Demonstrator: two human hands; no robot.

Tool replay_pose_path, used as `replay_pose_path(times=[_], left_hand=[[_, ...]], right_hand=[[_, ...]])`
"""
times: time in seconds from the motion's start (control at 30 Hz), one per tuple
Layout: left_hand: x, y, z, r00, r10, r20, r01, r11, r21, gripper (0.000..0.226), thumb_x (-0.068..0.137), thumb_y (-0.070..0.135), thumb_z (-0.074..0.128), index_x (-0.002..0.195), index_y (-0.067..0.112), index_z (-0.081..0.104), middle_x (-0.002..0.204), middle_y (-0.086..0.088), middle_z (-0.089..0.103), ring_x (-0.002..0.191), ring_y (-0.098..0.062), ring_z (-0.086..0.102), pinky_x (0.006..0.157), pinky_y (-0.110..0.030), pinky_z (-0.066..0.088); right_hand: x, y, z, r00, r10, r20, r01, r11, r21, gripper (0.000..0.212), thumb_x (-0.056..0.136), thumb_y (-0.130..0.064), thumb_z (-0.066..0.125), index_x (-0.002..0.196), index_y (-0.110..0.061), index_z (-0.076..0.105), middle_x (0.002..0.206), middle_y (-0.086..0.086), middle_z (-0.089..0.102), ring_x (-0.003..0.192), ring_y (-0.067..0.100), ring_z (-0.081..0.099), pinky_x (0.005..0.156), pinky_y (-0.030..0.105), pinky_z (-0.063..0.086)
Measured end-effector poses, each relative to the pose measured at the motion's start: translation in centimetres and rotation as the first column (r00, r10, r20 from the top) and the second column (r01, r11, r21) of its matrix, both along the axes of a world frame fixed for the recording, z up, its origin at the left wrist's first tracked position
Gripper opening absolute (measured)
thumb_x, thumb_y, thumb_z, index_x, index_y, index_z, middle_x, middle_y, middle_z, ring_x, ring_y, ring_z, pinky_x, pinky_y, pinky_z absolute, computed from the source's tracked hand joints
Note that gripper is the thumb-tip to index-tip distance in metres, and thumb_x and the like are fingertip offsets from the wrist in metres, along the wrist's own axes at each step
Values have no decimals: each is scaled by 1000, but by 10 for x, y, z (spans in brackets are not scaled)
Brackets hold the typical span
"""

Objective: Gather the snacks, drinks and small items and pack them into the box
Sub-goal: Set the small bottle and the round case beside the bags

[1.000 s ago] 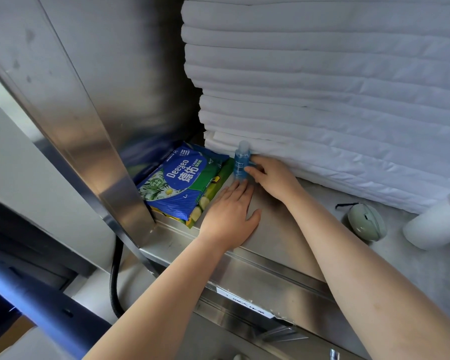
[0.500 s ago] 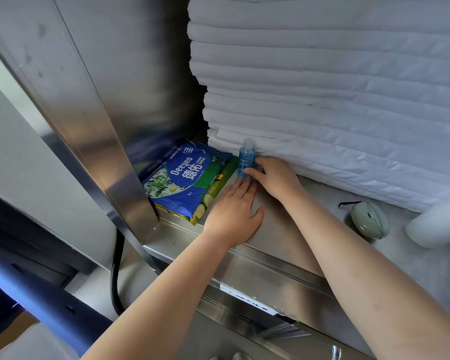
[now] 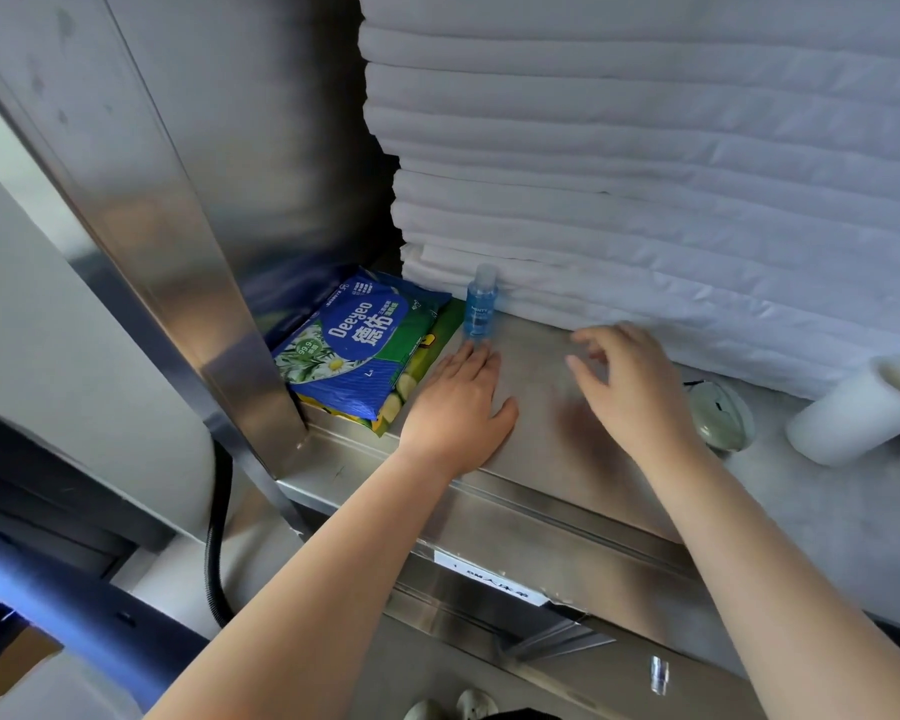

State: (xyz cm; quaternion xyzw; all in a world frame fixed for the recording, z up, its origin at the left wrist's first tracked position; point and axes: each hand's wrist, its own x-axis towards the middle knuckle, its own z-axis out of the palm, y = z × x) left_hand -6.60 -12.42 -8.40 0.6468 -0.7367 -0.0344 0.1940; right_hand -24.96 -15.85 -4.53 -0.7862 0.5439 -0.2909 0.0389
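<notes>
Your left hand point(image 3: 458, 407) lies palm down on the steel counter point(image 3: 541, 459), fingers straight and together, its grip released. The fingertips point(image 3: 476, 351) reach the foot of the small blue bottle point(image 3: 481, 304); whether they actually touch it I cannot quite tell. The bottle stands upright with a clear cap at the back of the counter, right against the bottom of the stack of white folded quilts point(image 3: 645, 174).

Your right hand point(image 3: 630, 387) hovers to the right of the bottle and apart from it. It is blurred, with the fingers loosely spread and bent, grasping nothing.

Left of the bottle a blue and green pack of wipes point(image 3: 354, 350), marked Deeyeo, lies flat on a yellow-green packet point(image 3: 430, 350) whose edge shows beneath it. Both sit between your left hand and the steel upright panel point(image 3: 178, 226).

Just right of your right wrist a pale green rounded object point(image 3: 723, 413) rests on the counter, and further right lies a white roll point(image 3: 853, 407). A black cable point(image 3: 214, 553) hangs below the counter's left end.
</notes>
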Motion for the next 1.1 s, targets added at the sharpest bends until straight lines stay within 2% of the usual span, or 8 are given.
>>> replay_pose_path(times=[0.07, 0.17, 0.43, 0.57, 0.67, 0.9, 1.0, 1.1], left_hand=[[1, 0, -1, 1000, -5, 12, 5, 1000, -2, 60, 95, 43, 35, 147, 14, 25, 156, -3, 19, 143, -14, 11, 106, -20, -4], [1, -2, -2, 1000, -4, 20, 4, 1000, -6, 61, 95, 44, 34, 147, 14, 25, 156, -3, 19, 143, -14, 11, 107, -19, -4], [1, -3, -4, 998, 0, 57, 0, 1000, -3, 62, 96, 47, 34, 147, 13, 25, 156, -3, 20, 143, -14, 11, 105, -18, -6], [0, -3, -3, 998, 1, 57, -2, 1000, 7, 63, 95, 47, 34, 147, 14, 24, 156, -3, 19, 143, -14, 11, 105, -18, -5], [0, -3, -2, 998, -2, 57, 1, 1000, 15, 62, 96, 47, 34, 148, 14, 24, 156, -3, 19, 143, -14, 10, 105, -17, -5], [0, -3, -2, 999, 4, 54, -5, 1000, 19, 62, 95, 47, 34, 148, 16, 24, 156, -1, 18, 143, -13, 10, 104, -17, -6], [0, -3, -2, 999, 2, 50, -3, 1000, 21, 62, 95, 48, 34, 148, 18, 23, 156, 0, 18, 143, -12, 10, 105, -19, -6], [0, -2, -2, 999, -7, 36, 6, 1000, 19, 61, 95, 47, 35, 148, 20, 24, 156, 1, 19, 143, -12, 11, 107, -20, -3]], right_hand=[[-34, 18, -4, 982, -144, -125, 131, 985, -110, 34, 81, -17, 69, 113, -6, 62, 106, 14, 60, 101, 37, 52, 85, 44, 46], [-72, 40, -11, 943, -282, -178, 267, 958, -105, 51, 77, -15, 73, 123, -2, 56, 122, 19, 55, 113, 39, 46, 95, 46, 38], [-103, 62, -20, 924, -376, 78, 361, 920, 153, 56, 79, -23, 72, 128, -11, 48, 121, 11, 53, 110, 29, 52, 86, 36, 42], [-95, 62, -17, 935, -344, 86, 327, 930, 171, 47, 77, -33, 73, 117, -17, 54, 108, 3, 57, 91, 21, 59, 76, 35, 48], [-84, 62, -17, 961, -275, 37, 263, 947, 185, 47, 79, -35, 71, 119, -17, 55, 101, 0, 60, 94, 20, 58, 76, 33, 47], [-69, 45, -15, 982, -163, 92, 141, 967, 211, 60, 80, -22, 71, 135, -20, 46, 130, 0, 50, 116, 21, 51, 95, 31, 42], [-57, 34, -12, 994, -99, 36, 89, 972, 218, 64, 81, -23, 70, 139, -21, 42, 138, 0, 46, 122, 20, 46, 93, 27, 38], [-43, 28, -8, 997, -61, 37, 53, 982, 181, 61, 78, -23, 72, 134, -22, 48, 130, 1, 49, 118, 21, 47, 90, 23, 35]])
